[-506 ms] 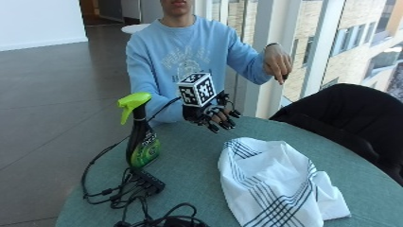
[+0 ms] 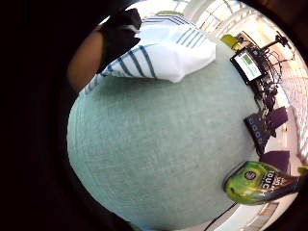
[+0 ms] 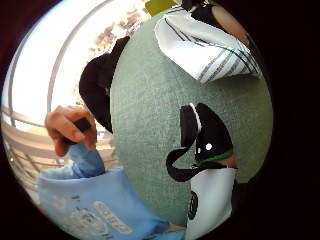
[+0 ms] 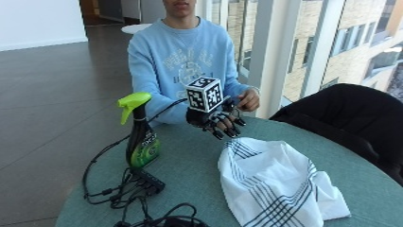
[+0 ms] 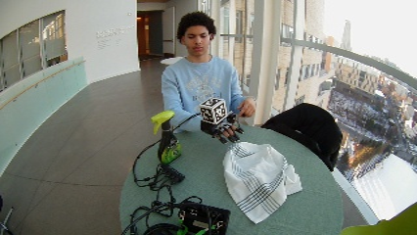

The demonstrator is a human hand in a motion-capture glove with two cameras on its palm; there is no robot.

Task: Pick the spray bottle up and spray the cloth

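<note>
Green spray bottle [image 4: 142, 137] upright on table; white striped cloth [image 4: 277, 189] crumpled nearby.

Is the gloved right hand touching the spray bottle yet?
Apart. The outside view shows bare table between the right hand and the spray bottle.

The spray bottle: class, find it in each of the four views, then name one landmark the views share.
Outside view: bottle upright near the table's edge, beside cables.
Wide outside view: bottle, same spot.
Little finger side palm view: label end at the table's edge.
Thumb side palm view: not in it.
Shared landmark: striped cloth.
</note>
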